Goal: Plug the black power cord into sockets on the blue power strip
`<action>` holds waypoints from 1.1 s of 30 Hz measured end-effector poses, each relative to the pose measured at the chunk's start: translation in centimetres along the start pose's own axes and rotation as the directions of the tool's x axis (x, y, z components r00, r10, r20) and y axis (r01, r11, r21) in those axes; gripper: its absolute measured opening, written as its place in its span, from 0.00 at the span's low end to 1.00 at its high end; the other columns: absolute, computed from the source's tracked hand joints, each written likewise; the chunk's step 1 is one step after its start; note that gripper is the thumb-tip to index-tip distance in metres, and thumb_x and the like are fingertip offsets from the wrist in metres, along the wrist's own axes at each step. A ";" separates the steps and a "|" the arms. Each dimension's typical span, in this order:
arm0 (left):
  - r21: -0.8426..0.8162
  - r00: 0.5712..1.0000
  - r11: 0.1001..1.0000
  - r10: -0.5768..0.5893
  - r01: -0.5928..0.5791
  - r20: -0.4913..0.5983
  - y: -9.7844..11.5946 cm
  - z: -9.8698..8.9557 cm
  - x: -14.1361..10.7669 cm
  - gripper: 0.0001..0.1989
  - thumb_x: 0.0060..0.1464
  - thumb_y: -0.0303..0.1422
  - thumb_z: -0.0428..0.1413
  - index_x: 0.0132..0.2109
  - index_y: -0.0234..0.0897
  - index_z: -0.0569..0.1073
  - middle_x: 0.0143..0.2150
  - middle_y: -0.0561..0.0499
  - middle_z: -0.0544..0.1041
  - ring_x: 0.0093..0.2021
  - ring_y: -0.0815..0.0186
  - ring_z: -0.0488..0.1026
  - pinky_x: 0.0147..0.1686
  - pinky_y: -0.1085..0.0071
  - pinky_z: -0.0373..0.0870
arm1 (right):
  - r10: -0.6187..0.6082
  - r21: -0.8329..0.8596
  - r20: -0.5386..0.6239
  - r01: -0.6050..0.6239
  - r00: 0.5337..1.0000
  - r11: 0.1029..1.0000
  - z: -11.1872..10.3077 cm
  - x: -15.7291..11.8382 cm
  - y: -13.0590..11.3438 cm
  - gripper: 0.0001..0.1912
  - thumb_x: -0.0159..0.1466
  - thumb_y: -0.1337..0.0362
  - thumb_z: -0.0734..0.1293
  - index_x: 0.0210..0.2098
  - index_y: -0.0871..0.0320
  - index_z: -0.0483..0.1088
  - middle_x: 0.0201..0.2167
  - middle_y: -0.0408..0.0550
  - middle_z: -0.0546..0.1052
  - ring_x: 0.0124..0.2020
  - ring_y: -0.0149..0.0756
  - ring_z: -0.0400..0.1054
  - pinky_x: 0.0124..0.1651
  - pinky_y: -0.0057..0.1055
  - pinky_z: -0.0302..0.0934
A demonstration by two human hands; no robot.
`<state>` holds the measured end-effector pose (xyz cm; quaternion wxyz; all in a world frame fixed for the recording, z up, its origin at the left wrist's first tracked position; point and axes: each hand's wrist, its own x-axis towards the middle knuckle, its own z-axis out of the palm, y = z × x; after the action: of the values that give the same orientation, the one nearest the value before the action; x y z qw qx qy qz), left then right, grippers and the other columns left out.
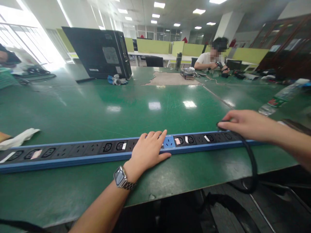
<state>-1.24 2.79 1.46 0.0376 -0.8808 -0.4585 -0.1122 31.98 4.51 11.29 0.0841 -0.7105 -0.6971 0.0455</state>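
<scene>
A long blue power strip (93, 149) with black sockets lies along the front of the green table. Across its middle rests my left hand (149, 149), palm down with fingers spread, beside a blue socket (169, 141). A watch is on that wrist. Over the strip's right part, my right hand (239, 123) pinches a black cable (252, 165) between thumb and fingers. The cable loops down past the table's front edge; its end near the fingertips is partly hidden. Small white and pink stickers mark several sockets.
A black computer case (97, 53) stands at the back left, with gloves (118, 80) by it. A plastic bottle (279, 98) is at the right, and white cloth or paper (21, 138) at the left. Across the table (136, 116) sits another person (210, 61).
</scene>
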 end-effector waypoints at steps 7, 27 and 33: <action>-0.016 1.000 1.000 -0.001 0.002 0.015 0.0 -0.2 0.0 0.39 0.54 0.51 0.57 0.66 0.36 0.57 0.60 0.41 0.70 0.56 0.50 0.67 0.52 0.55 0.63 | -0.162 0.006 0.070 0.162 0.984 0.987 5.2 -0.6 -5.3 0.13 0.58 0.53 0.64 0.32 0.56 0.73 0.21 0.43 0.73 0.21 0.33 0.65 0.25 0.29 0.53; -0.089 0.999 0.996 -0.032 0.030 -0.024 0.2 -0.4 0.2 0.43 0.52 0.52 0.59 0.67 0.35 0.54 0.64 0.40 0.65 0.62 0.50 0.61 0.59 0.52 0.57 | -0.151 -0.050 0.142 0.159 0.978 0.986 3.2 -1.0 -5.9 0.18 0.60 0.50 0.63 0.37 0.58 0.73 0.23 0.46 0.75 0.25 0.36 0.67 0.27 0.30 0.52; -0.200 0.990 0.977 -0.096 0.073 -0.108 0.5 -0.5 0.4 0.46 0.47 0.50 0.63 0.66 0.33 0.56 0.61 0.39 0.68 0.60 0.50 0.64 0.59 0.53 0.60 | -0.275 0.210 0.150 0.241 0.950 0.947 3.3 -2.0 -12.0 0.17 0.60 0.51 0.63 0.35 0.57 0.75 0.25 0.45 0.76 0.25 0.33 0.67 0.27 0.28 0.52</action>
<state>-0.65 2.76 2.05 -0.0272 -0.8518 -0.4794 -0.2095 19.50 2.90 10.14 0.0939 -0.5947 -0.7816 0.1632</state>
